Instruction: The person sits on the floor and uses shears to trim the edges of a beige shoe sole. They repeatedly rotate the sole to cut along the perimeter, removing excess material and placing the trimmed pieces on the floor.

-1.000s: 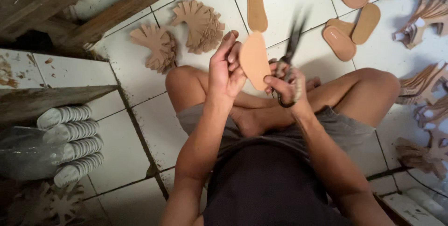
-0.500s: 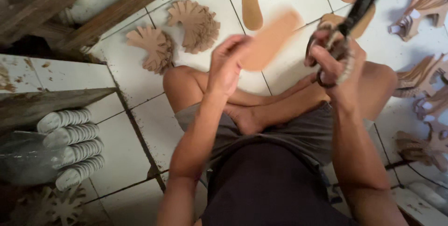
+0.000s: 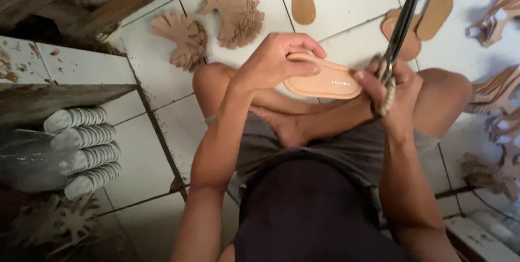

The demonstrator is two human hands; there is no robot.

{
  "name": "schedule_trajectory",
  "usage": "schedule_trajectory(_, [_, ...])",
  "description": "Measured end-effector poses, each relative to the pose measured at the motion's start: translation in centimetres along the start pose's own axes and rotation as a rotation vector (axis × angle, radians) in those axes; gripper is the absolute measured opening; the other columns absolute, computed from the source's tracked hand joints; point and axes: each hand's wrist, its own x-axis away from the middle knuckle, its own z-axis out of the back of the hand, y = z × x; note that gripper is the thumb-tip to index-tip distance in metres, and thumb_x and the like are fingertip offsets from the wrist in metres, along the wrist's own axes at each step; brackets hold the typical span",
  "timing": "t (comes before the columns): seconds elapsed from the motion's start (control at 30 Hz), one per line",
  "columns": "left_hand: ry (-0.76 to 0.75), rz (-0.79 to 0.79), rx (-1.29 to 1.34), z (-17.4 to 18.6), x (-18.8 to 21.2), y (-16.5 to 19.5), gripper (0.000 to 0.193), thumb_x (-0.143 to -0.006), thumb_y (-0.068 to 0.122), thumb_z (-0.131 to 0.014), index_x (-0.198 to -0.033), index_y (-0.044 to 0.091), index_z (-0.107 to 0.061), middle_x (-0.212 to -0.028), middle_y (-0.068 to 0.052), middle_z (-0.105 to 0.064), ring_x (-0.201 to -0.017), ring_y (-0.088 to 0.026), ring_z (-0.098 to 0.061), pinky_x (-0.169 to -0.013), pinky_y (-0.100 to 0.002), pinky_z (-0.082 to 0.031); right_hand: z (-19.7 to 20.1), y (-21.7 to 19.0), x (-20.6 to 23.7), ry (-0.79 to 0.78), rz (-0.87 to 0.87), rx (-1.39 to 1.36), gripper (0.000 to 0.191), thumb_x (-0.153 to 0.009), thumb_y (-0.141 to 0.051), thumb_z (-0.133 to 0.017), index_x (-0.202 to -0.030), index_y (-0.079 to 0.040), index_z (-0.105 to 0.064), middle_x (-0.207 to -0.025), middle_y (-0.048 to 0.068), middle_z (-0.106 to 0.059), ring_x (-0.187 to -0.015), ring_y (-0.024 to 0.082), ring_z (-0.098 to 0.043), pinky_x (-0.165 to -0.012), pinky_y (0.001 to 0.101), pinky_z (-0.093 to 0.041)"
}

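Bare white tiled floor (image 3: pixel 346 2) lies open just beyond the knees, between two fanned piles of tan cut leather pieces (image 3: pixel 216 21) toward the far left and a cluster of flat tan oval insoles (image 3: pixel 428 13) toward the far right. More tan strap pieces (image 3: pixel 495 126) crowd the floor's right edge. A low tiled ledge (image 3: pixel 49 72) blocks the left.

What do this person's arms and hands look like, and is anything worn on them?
Both arms are bare from shoulder to wrist, with no sleeves showing. The left hand and the right hand wear no gloves, and no watch, ring or bracelet can be seen, though the dim light makes small items hard to rule out. Elsewhere the person wears a dark sleeveless top and grey shorts.
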Motion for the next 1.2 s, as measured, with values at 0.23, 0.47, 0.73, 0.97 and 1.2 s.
schedule_trajectory(0.23, [0.489, -0.225, 0.481, -4.8, -3.2, -1.3, 0.029, -0.097, 0.008, -0.074, -0.124, 0.003, -0.066, -0.107, -0.01, -0.073, -0.093, -0.015, -0.071, -0.081, -0.031, -0.063, -3.8, -3.3, 0.0, 0.182, -0.16, -0.07, 0.02, -0.096, -0.013, -0.068, -0.09, 0.006, -0.063, -0.068, 0.01, -0.066, -0.055, 0.016, -0.063, -0.052, 0.0266, -0.051])
schedule_trajectory(0.47, [0.501, -0.19, 0.53, -6.8, -2.5, -2.0, 0.029, -0.104, 0.002, -0.065, -0.131, -0.007, -0.064, -0.111, -0.015, -0.074, -0.095, -0.02, -0.072, -0.085, -0.035, -0.064, -2.6, -3.3, 0.4, 0.02, -0.011, 0.045, 0.022, -0.097, -0.013, -0.062, -0.091, 0.008, -0.067, -0.072, 0.01, -0.069, -0.061, 0.015, -0.065, -0.057, 0.0257, -0.05])
schedule_trajectory(0.73, [0.399, -0.292, 0.43, -3.7, -0.9, 0.7, 0.032, -0.108, 0.002, -0.059, -0.139, -0.008, -0.058, -0.125, -0.014, -0.071, -0.11, -0.017, -0.071, -0.094, -0.035, -0.064, 0.4, -0.1, 2.1, -0.565, -0.059, -0.393, 0.074, -0.104, -0.063, -0.049, -0.117, 0.007, -0.067, -0.059, 0.003, -0.059, -0.053, 0.009, -0.055, -0.061, 0.0277, -0.046])
schedule_trajectory(0.97, [0.402, -0.311, 0.385, -4.7, -0.3, 1.7, 0.032, -0.109, 0.001, -0.059, -0.14, -0.009, -0.058, -0.124, -0.014, -0.072, -0.109, -0.016, -0.07, -0.095, -0.034, -0.064, 0.3, -0.2, 1.9, -0.614, -0.1, -0.385, 0.081, -0.102, -0.069, -0.049, -0.116, 0.008, -0.069, -0.061, 0.004, -0.058, -0.054, 0.013, -0.053, -0.066, 0.0295, -0.045])
schedule_trajectory(1.2, [0.351, -0.301, 0.355, -4.3, 0.4, 2.4, 0.033, -0.11, 0.003, -0.058, -0.141, -0.009, -0.057, -0.125, -0.015, -0.071, -0.109, -0.015, -0.07, -0.097, -0.034, -0.064, 0.5, 0.7, 2.6, -0.62, -0.159, -0.439, 0.083, -0.098, -0.072, -0.052, -0.114, 0.008, -0.07, -0.061, 0.005, -0.058, -0.054, 0.014, -0.053, -0.062, 0.0284, -0.043])
